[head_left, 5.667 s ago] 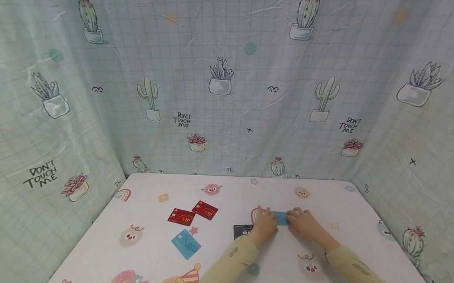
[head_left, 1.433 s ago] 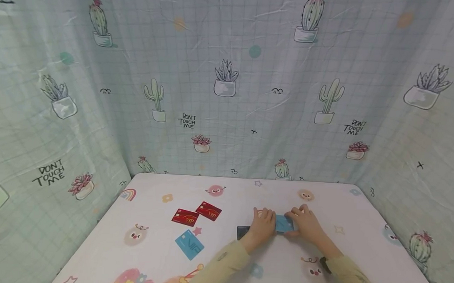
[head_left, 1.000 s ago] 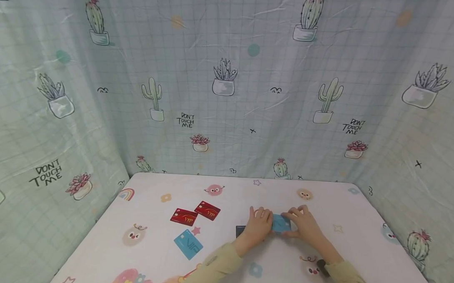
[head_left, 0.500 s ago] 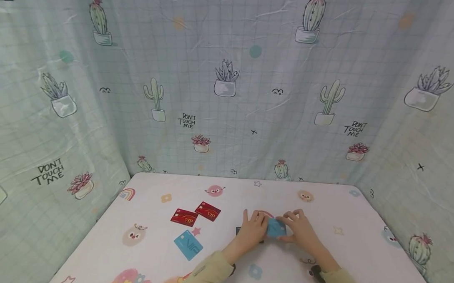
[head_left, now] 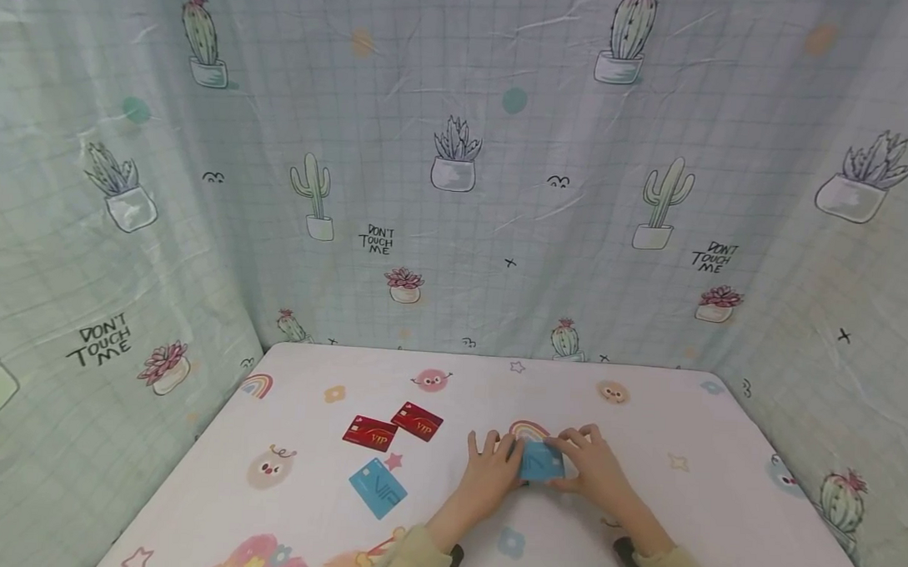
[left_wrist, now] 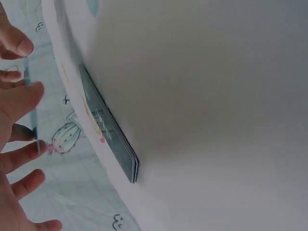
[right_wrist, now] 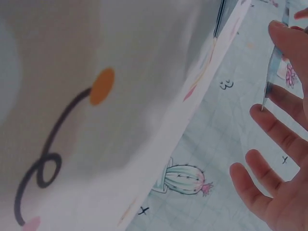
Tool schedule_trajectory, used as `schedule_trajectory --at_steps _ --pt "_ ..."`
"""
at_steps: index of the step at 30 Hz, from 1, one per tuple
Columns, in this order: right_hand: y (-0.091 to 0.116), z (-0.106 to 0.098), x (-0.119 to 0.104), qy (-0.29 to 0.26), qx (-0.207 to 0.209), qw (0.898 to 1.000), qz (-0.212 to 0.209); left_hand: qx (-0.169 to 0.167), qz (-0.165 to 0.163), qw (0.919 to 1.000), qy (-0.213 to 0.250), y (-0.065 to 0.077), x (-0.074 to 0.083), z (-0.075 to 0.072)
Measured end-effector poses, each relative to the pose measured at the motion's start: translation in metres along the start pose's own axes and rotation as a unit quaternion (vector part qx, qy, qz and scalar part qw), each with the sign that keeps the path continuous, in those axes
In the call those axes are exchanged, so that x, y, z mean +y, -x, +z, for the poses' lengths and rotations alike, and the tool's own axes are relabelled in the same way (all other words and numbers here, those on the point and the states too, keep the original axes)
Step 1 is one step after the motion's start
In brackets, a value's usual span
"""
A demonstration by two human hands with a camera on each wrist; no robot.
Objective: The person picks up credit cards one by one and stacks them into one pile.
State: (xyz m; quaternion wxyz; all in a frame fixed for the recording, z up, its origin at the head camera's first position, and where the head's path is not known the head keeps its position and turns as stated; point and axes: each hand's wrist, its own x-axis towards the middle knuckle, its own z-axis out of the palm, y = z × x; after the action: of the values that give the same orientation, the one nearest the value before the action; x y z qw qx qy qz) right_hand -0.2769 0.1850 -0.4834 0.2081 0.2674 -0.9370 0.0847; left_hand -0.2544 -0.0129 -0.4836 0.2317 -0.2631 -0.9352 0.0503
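Note:
Between my two hands, a blue card (head_left: 544,460) hovers above the table. My left hand (head_left: 487,472) pinches its left side between thumb and fingers, the other fingers spread. At the opposite side, my right hand (head_left: 594,465) grips it with thumb and fingertips. Both wrist views show the blue card edge-on, as a thin strip (right_wrist: 272,67) between the fingers. Below, a small stack of dark cards (left_wrist: 110,125) lies flat on the table in the left wrist view; in the head view my left hand and the blue card mostly hide it.
To the left, two red VIP cards (head_left: 369,433) lie close together, the right one a little farther back. Another blue VIP card (head_left: 378,488) rests at a slant in front of them. A patterned curtain (head_left: 456,233) surrounds the table's back and sides.
Both hands have carried the blue card leftward and a little nearer to me, over the dark cards, which showed more before. The cards on the left stay put.

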Motion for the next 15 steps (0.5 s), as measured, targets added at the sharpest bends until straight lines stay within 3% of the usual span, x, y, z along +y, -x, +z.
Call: schedule_trajectory --at_steps 7,15 --pt "-0.002 -0.001 -0.013 -0.019 -0.006 1.000 0.011 -0.037 -0.052 0.9959 0.064 0.008 -0.004 -0.009" --pt "-0.007 0.005 -0.022 -0.024 -0.022 0.999 0.012 -0.045 -0.103 0.9843 0.136 0.015 -0.010 -0.005"
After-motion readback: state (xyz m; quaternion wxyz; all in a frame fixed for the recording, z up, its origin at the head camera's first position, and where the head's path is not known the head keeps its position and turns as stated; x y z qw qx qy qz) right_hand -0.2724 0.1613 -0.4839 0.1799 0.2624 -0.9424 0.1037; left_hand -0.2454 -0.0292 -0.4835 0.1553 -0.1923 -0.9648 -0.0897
